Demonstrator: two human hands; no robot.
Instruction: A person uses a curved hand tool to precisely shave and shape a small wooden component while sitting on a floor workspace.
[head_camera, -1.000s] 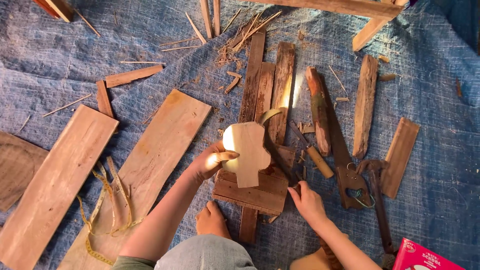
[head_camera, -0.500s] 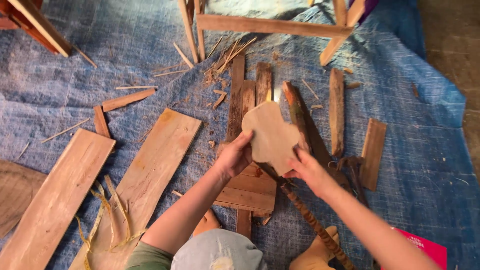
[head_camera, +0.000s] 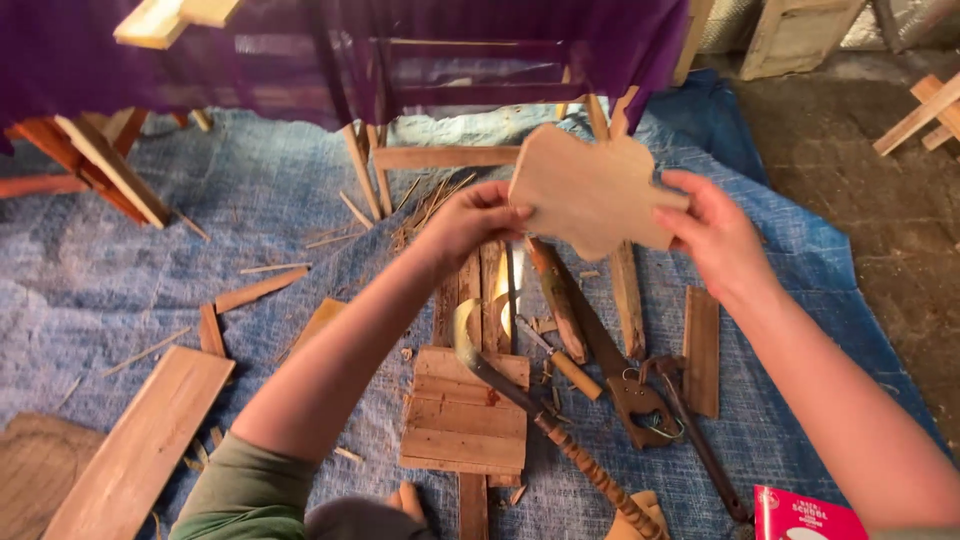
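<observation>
A blue woven tarp (head_camera: 200, 250) covers the floor under me, with a long brown wooden plank (head_camera: 140, 445) at my left. Raised above it, between my hands, is the flat pale wooden cut-out with lobed edges (head_camera: 592, 190), its longer side running left to right. My left hand (head_camera: 470, 220) pinches its left edge; my right hand (head_camera: 712, 232) grasps its right edge. Below lie a slatted wooden block (head_camera: 462, 420) and a curved knife with a ringed handle (head_camera: 560, 440).
</observation>
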